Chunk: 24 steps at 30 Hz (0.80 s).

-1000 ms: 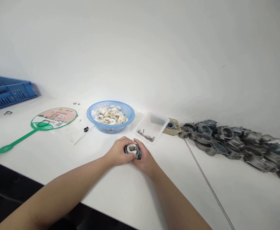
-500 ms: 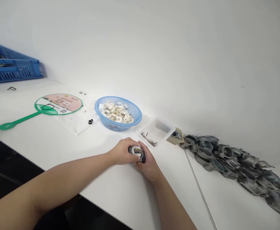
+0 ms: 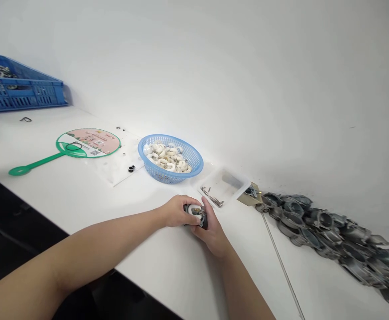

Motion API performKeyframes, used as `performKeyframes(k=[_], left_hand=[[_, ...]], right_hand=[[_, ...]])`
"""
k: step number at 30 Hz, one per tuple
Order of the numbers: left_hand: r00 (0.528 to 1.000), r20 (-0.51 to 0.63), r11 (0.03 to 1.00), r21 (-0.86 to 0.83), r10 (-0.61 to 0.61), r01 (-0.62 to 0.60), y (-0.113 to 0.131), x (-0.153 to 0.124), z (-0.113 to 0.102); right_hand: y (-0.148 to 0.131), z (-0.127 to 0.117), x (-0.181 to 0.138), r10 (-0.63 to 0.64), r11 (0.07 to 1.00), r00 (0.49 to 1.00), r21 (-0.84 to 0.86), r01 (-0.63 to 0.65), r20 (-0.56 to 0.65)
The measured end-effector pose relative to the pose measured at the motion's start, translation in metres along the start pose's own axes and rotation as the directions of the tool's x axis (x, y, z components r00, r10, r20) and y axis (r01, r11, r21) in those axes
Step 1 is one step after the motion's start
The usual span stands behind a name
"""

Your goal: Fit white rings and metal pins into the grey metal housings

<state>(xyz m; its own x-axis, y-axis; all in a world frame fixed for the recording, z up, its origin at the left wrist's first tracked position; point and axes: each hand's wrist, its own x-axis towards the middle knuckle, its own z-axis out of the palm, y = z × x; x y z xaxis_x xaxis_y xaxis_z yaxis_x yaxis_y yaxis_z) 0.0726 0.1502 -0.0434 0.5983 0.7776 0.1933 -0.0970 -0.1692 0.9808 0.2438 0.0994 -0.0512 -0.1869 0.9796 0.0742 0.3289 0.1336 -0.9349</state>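
Between my two hands, low over the white table, is a dark grey metal housing [image 3: 203,218] with a white plastic ring [image 3: 193,210] seated in its opening. My left hand [image 3: 178,211] wraps the housing from the left, its thumb pressed on the ring's near edge. From the right, my right hand [image 3: 212,232] grips the housing, thumb and fingers around its side. My fingers hide much of the housing. Just beyond my hands stands a clear plastic tub [image 3: 236,190] with several thin metal pins [image 3: 214,199] in it.
Behind my hands stands a blue basket [image 3: 169,178] of white rings. A green-handled fan [image 3: 90,143] lies to the left, with a blue crate [image 3: 44,94] further back. A small box [image 3: 252,195] and piled metal housings [image 3: 327,235] line the wall at right. A seam [image 3: 282,262] crosses the table.
The whole scene has shifted slightly right in view as the camera turned. Both hands keep their grip on the housing, with little change in finger position.
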Motion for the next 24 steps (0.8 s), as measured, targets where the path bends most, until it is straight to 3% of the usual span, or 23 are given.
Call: performKeyframes(k=[8, 12, 18, 24], left_hand=[[0.997, 0.072, 0.998, -0.067, 0.006, -0.002, 0.002, -0.001, -0.002], [1.000, -0.003, 1.000, 0.008, 0.023, -0.023, 0.003, -0.003, 0.001], [0.985, -0.150, 0.988, 0.115, -0.089, 0.106, -0.004, -0.004, 0.005], [0.988, -0.145, 0.990, 0.122, -0.055, 0.073, 0.003, -0.008, 0.006]], right_hand=[[-0.006, -0.004, -0.006, 0.039, 0.995, 0.999, 0.096, -0.040, 0.010], [-0.017, -0.002, -0.006, 0.043, 0.998, 0.999, 0.042, -0.044, 0.006], [-0.017, -0.003, -0.003, 0.045, 0.999, 0.999, -0.027, -0.045, -0.010], [-0.011, -0.003, -0.005, 0.029, 0.998, 0.999, -0.049, -0.031, -0.042]])
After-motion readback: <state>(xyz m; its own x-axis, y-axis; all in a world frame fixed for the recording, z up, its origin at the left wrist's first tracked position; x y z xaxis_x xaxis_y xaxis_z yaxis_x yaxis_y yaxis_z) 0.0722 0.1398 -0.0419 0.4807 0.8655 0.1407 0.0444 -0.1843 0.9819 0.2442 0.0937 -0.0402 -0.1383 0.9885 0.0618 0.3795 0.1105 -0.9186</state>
